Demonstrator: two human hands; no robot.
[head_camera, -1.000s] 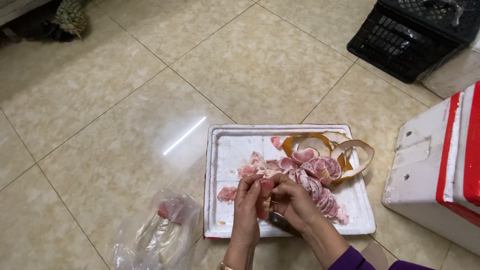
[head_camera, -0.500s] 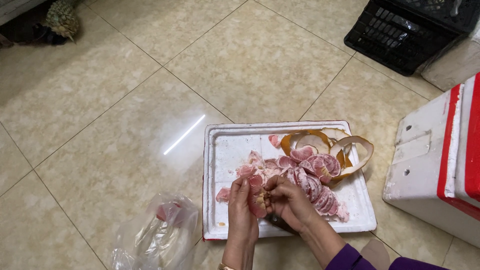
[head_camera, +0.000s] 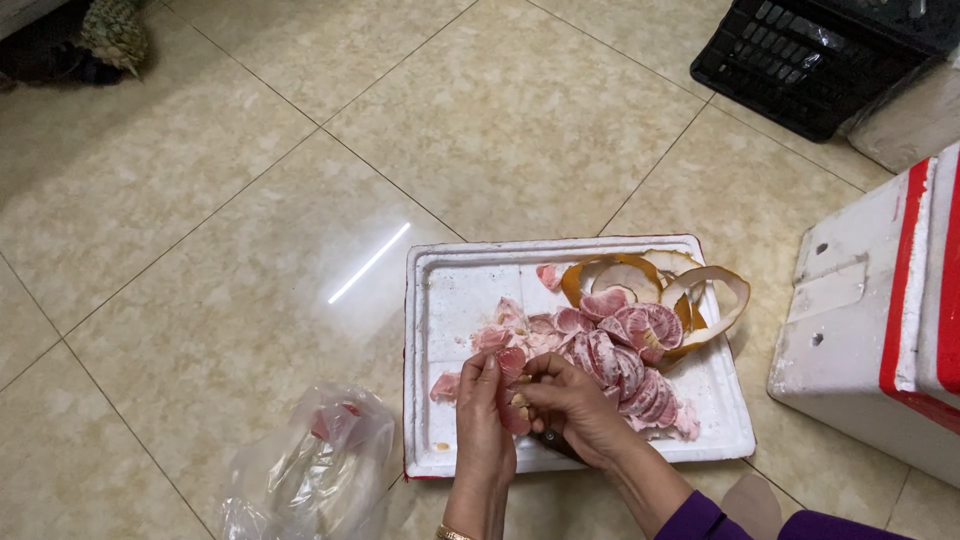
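Note:
A white foam tray (head_camera: 450, 290) lies on the tiled floor with a pile of peeled pink pomelo segments (head_camera: 620, 350) and curled orange-yellow peel (head_camera: 700, 290) at its right side. Over the tray's near edge, my left hand (head_camera: 483, 420) and my right hand (head_camera: 570, 405) together hold one pink pomelo segment (head_camera: 512, 365), fingers pinching its skin. A dark object shows partly under my right hand; I cannot tell what it is. My right sleeve is purple.
A clear plastic bag (head_camera: 310, 465) with pink scraps lies left of the tray. A white foam box with red tape (head_camera: 880, 320) stands at the right. A black plastic crate (head_camera: 810, 60) sits at the top right. A pineapple (head_camera: 112, 30) lies top left.
Both hands have stayed over the tray's near edge, working the same segment; fingers shifted slightly. The view moved a little.

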